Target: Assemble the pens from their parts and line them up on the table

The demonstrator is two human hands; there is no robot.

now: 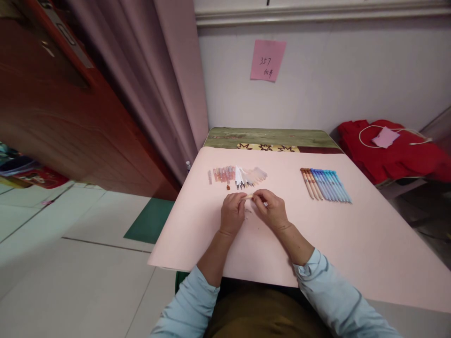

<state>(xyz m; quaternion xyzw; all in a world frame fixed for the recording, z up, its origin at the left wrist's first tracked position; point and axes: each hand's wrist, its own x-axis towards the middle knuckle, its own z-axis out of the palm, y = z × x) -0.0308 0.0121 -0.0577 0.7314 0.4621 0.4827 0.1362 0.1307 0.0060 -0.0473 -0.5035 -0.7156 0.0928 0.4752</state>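
Observation:
My left hand [232,212] and my right hand [270,210] meet over the pale pink sheet [317,234] on the table. Both are closed in a pinch on a small pale pen part [249,196] held between them. Just beyond my hands lies a row of pen parts [237,175]: orange barrels, thin white refills and clear caps. Off to the right is a neat row of assembled pens [326,184], a few orange and several blue.
The table's green patterned edge [268,138] meets the white wall, which carries a pink note [267,59]. A red cloth [391,150] with a white cord lies on the right. A purple curtain [151,80] and brown door [52,108] stand left.

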